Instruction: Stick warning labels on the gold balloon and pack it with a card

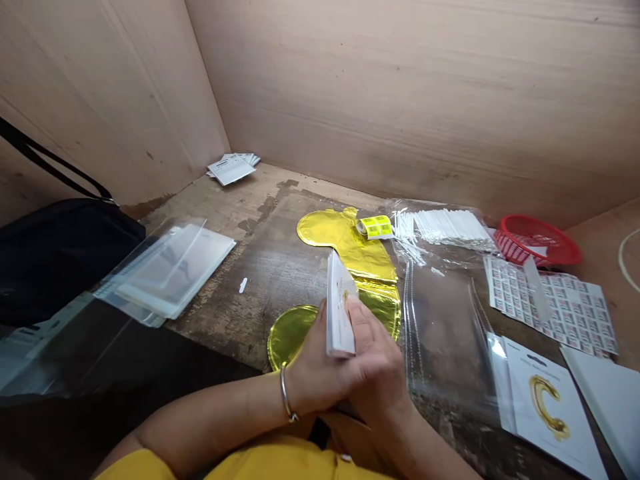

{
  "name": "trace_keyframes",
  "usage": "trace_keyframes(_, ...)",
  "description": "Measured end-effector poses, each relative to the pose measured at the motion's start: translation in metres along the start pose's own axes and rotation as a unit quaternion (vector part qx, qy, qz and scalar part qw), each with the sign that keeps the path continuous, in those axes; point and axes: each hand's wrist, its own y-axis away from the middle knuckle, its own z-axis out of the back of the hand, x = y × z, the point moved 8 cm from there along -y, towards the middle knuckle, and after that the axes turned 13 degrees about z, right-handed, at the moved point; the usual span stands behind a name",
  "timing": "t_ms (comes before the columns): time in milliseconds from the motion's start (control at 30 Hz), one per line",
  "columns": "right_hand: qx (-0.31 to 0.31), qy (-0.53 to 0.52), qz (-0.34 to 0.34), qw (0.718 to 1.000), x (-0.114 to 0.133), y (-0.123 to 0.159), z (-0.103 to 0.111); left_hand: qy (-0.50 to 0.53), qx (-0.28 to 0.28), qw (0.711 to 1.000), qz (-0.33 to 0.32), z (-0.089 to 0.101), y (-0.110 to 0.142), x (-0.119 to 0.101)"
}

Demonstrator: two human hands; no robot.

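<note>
My left hand (310, 370), with a steel bangle on its wrist, and my right hand (375, 353) together grip a small stack of white cards (340, 307) upright in front of me. Printing on the cards is too small to read. Below the stack lies a gold foil balloon (350, 250), partly hidden by my hands, with a round gold foil part (290, 333) by my left hand. A roll of yellow labels (374, 228) rests on the foil. A transparent plastic bag (440, 340) lies just right of my right hand.
A card with a gold letter C balloon (545, 407) and a sheet of printed labels (550, 307) lie at right. Behind stand a red basket (537, 240) and bagged white sticks (440, 227). A black bag (60, 257), plastic-wrapped cards (170, 270) and plywood walls (400, 87) surround the worn table (265, 287).
</note>
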Motion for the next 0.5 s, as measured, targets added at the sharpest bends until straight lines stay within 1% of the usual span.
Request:
trace_keyframes(67,0.064,0.032,0.054,0.996,0.013,-0.004,-0.003,0.094,-0.018,0.991,0.096,0.01,-0.012,0.024)
trace_keyframes(100,0.082,0.046,0.062,0.994,0.014,-0.006,0.001,0.123,0.02,0.983,0.133,0.01,-0.018,0.034)
trace_keyframes(133,0.079,0.055,0.045,0.994,0.008,-0.008,0.009,0.155,0.085,0.97,0.168,0.007,-0.022,0.041)
trace_keyframes(167,0.061,0.049,0.0,0.997,-0.004,-0.01,0.019,0.174,0.116,0.961,0.181,0.01,-0.026,0.044)
trace_keyframes(200,0.043,0.02,-0.064,0.997,-0.021,-0.01,0.027,0.199,0.157,0.948,0.194,0.012,-0.029,0.046)
trace_keyframes(233,0.045,-0.042,-0.135,0.989,-0.038,-0.007,0.027,0.225,0.201,0.931,0.206,0.012,-0.03,0.046)
trace_keyframes(267,0.073,-0.134,-0.203,0.967,-0.052,-0.001,0.018,0.237,0.238,0.917,0.216,0.012,-0.03,0.045)
trace_keyframes(300,0.113,-0.243,-0.258,0.928,-0.059,0.005,0.002,0.24,0.273,0.904,0.227,0.011,-0.03,0.044)
trace_keyframes(333,0.147,-0.346,-0.295,0.878,-0.06,0.012,-0.015,0.231,0.288,0.9,0.231,0.011,-0.03,0.044)
trace_keyframes(367,0.16,-0.424,-0.322,0.831,-0.058,0.017,-0.028,0.207,0.274,0.911,0.227,0.014,-0.031,0.044)
trace_keyframes(400,0.151,-0.47,-0.345,0.798,-0.058,0.022,-0.037,0.171,0.23,0.933,0.218,0.021,-0.034,0.046)
trace_keyframes(433,0.127,-0.487,-0.366,0.783,-0.061,0.025,-0.043,0.12,0.16,0.959,0.202,0.03,-0.037,0.048)
trace_keyframes(467,0.098,-0.483,-0.383,0.781,-0.066,0.029,-0.047,0.052,0.08,0.98,0.174,0.041,-0.038,0.047)
trace_keyframes(500,0.082,-0.471,-0.393,0.785,-0.07,0.033,-0.05,-0.033,0.008,0.99,0.135,0.05,-0.037,0.045)
